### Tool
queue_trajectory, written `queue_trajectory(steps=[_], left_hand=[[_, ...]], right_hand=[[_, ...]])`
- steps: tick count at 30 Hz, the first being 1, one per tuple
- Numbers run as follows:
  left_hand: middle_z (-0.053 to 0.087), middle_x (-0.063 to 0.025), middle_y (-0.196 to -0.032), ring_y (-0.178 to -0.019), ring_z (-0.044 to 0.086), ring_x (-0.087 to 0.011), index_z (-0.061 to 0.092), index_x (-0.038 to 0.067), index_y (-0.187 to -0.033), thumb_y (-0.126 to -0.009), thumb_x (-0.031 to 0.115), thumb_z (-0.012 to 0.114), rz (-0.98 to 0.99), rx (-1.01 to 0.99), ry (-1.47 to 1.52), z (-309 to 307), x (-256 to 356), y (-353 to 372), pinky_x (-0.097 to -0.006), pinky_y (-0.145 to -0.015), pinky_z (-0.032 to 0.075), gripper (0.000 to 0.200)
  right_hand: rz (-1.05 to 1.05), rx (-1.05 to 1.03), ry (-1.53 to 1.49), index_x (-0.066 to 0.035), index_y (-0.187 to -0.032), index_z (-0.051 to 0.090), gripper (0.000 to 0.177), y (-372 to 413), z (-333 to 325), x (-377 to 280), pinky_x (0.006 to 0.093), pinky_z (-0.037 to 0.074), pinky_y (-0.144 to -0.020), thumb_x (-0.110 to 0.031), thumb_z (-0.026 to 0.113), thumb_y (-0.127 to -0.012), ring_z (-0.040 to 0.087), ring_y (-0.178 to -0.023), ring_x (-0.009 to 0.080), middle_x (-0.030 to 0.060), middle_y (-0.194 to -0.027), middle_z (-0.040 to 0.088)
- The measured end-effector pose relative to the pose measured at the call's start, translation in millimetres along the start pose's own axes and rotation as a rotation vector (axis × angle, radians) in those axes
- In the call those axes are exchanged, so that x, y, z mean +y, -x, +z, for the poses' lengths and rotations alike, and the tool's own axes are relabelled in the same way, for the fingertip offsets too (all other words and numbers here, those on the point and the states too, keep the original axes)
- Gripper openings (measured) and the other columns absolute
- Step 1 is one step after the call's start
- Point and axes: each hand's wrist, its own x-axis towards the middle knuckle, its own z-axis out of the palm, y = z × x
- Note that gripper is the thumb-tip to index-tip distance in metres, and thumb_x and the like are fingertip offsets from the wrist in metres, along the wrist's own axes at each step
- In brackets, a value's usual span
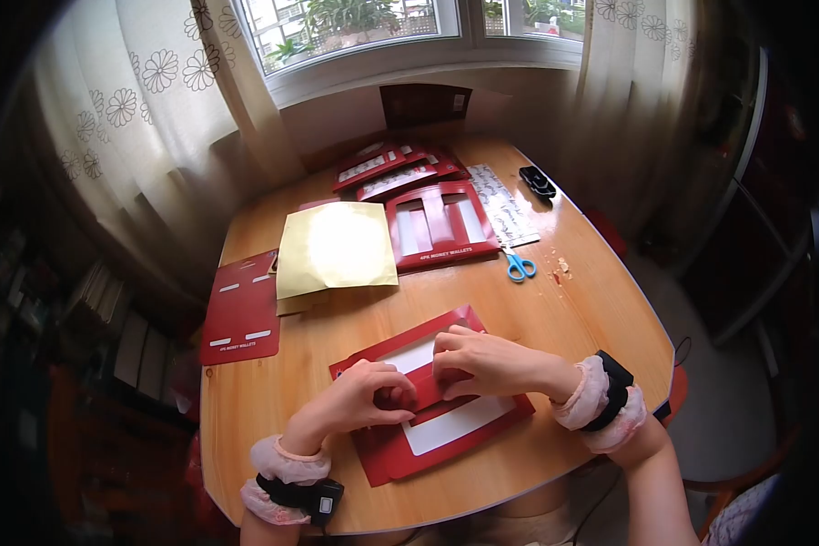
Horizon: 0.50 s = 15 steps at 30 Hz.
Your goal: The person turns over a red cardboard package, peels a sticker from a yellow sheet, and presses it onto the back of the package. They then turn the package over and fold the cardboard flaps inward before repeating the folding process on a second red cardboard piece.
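A flat red cardboard package (378,458) with white panels lies at a slant on the near part of the table. Across its middle runs a red band (425,389) between the white panels. My left hand (366,397) is closed, its curled fingers at the left end of this band. Opposite it, my right hand (487,362) also has its fingers bent and pinched on the band's right part. The fingertips are partly hidden. Both wrists wear pale scrunchies and black straps with small devices.
Beyond the hands lie gold sheets (337,273), a flat red card (241,314) and a red package (446,246) lettered "4PK MONEY WALLETS". Further back is a pile of similar packages (396,177). Blue-handled scissors (520,267), a patterned strip (505,207) and a black object (537,183) sit right.
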Motion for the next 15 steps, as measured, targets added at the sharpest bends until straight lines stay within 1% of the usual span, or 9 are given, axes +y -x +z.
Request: queue_trajectory(steps=[1, 3, 4, 6, 7, 9, 10, 12, 15], left_hand=[[0.061, -0.0045, -0.074, -0.068, 0.060, -0.0174, 0.071, 0.007, -0.088, -0.077, 0.014, 0.080, -0.007, 0.003, 0.001, 1, -1, 1, -0.0306, -0.063, 0.050, 0.016], [0.061, -0.0046, -0.074, -0.067, 0.059, -0.0175, 0.070, 0.007, -0.088, -0.077, 0.014, 0.080, 0.062, 0.035, -0.018, 3, -6, 1, -0.0299, -0.062, 0.049, 0.016], [0.061, -0.0046, -0.074, -0.067, 0.059, -0.0175, 0.070, 0.007, -0.088, -0.077, 0.014, 0.080, 0.063, 0.038, -0.017, 3, -9, 1, -0.0299, -0.062, 0.049, 0.016], [0.058, 0.0013, -0.075, -0.075, 0.058, -0.0150, 0.072, 0.013, -0.093, -0.076, 0.020, 0.084, 0.039, 0.034, 0.036, 4, -13, 3, -0.0311, -0.069, 0.046, 0.022], [0.058, 0.0013, -0.075, -0.075, 0.058, -0.0150, 0.072, 0.013, -0.093, -0.076, 0.020, 0.084, 0.039, 0.036, 0.036, 5, -14, 5, -0.0311, -0.069, 0.046, 0.022], [0.060, -0.0005, -0.083, -0.082, 0.059, -0.0176, 0.070, 0.012, -0.097, -0.075, 0.018, 0.084, 0.067, 0.070, -0.074, 7, -15, 7, -0.0329, -0.076, 0.048, 0.027], [0.060, -0.0005, -0.083, -0.082, 0.059, -0.0176, 0.070, 0.012, -0.097, -0.075, 0.018, 0.084, 0.068, 0.069, -0.074, 7, -15, 7, -0.0329, -0.076, 0.048, 0.027], [0.061, -0.0039, -0.092, -0.089, 0.061, -0.0212, 0.068, 0.009, -0.100, -0.075, 0.016, 0.084, 0.085, 0.150, -0.103, 7, -12, 7, -0.0345, -0.083, 0.050, 0.030], [0.061, -0.0070, -0.097, -0.093, 0.062, -0.0237, 0.068, 0.007, -0.098, -0.075, 0.015, 0.083, 0.100, 0.191, -0.076, 9, -10, 6, -0.0351, -0.087, 0.051, 0.029]], right_hand=[[-0.005, -0.004, -0.004, -0.002, -0.100, 0.063, 0.022, -1, 1, 0, 0.0384, 0.049, -0.089, -0.014, 0.073, -0.085, 0.059, -0.101, 0.0316, 0.0117, -0.102, 0.057], [0.089, -0.122, -0.128, -0.002, -0.101, 0.061, 0.023, 0, -3, -1, 0.0380, 0.050, -0.086, -0.013, 0.073, -0.085, 0.060, -0.096, 0.0304, 0.0121, -0.106, 0.056], [0.088, -0.124, -0.126, -0.002, -0.101, 0.061, 0.023, 0, -3, -3, 0.0380, 0.050, -0.086, -0.013, 0.073, -0.085, 0.060, -0.096, 0.0304, 0.0121, -0.106, 0.056], [0.141, -0.119, -0.211, -0.001, -0.102, 0.060, 0.022, 1, -2, -6, 0.0387, 0.052, -0.083, -0.010, 0.072, -0.085, 0.061, -0.092, 0.0322, 0.0130, -0.104, 0.056], [0.139, -0.120, -0.209, -0.001, -0.102, 0.060, 0.022, 1, -1, -7, 0.0387, 0.052, -0.083, -0.010, 0.072, -0.085, 0.061, -0.092, 0.0322, 0.0130, -0.104, 0.056], [0.095, -0.063, -0.130, -0.001, -0.101, 0.060, 0.021, 3, 1, -9, 0.0395, 0.053, -0.079, -0.010, 0.071, -0.086, 0.063, -0.089, 0.0336, 0.0141, -0.103, 0.055], [0.101, -0.076, -0.120, 0.001, -0.102, 0.058, 0.025, 4, 3, -9, 0.0427, 0.052, -0.080, -0.011, 0.072, -0.085, 0.062, -0.092, 0.0375, 0.0167, -0.104, 0.054], [0.128, -0.099, -0.128, 0.001, -0.102, 0.058, 0.025, 4, 2, -12, 0.0430, 0.052, -0.079, -0.011, 0.072, -0.085, 0.062, -0.092, 0.0378, 0.0168, -0.104, 0.053], [0.147, -0.107, -0.138, 0.001, -0.102, 0.058, 0.025, 5, 1, -13, 0.0432, 0.052, -0.078, -0.011, 0.072, -0.084, 0.062, -0.091, 0.0382, 0.0169, -0.104, 0.053]])
